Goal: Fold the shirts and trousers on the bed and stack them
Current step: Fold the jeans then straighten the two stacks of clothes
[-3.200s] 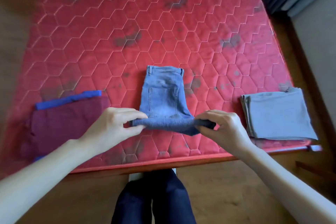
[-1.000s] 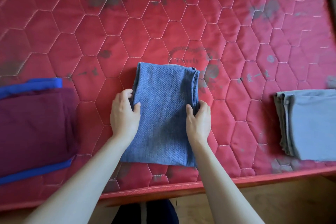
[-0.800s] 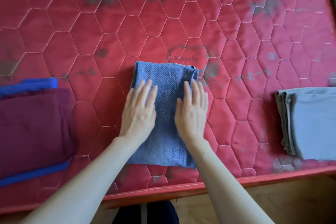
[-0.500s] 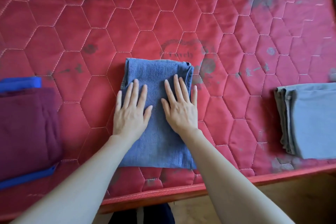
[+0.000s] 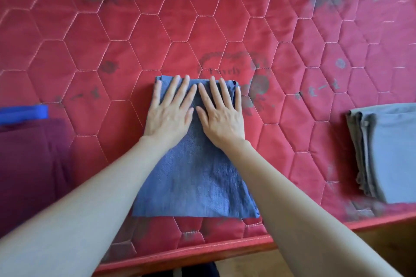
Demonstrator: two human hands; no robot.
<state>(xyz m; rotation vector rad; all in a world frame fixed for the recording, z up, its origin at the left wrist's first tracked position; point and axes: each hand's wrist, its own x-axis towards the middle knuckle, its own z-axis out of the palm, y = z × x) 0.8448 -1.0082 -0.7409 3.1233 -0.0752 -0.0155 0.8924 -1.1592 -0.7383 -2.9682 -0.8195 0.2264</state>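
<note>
Folded blue jeans (image 5: 195, 177) lie in a neat rectangle on the red quilted mattress (image 5: 202, 29), near its front edge. My left hand (image 5: 170, 111) presses flat on the far half of the jeans, fingers straight and spread. Beside it, thumbs nearly touching, my right hand (image 5: 219, 112) lies flat on the denim too. At the left edge sits a folded maroon garment (image 5: 29, 164) on top of a blue one (image 5: 24, 111). A folded grey garment (image 5: 387, 153) rests at the right edge.
The mattress's red front border (image 5: 202, 252) runs across the bottom, with wooden floor (image 5: 382, 238) below it at the right. Dark stains and a printed logo (image 5: 225, 69) mark the fabric beyond the jeans.
After folding the jeans over and gripping their sides, both hands laid flat on top and slid forward toward the far edge. The view has moved closer to the bed.
</note>
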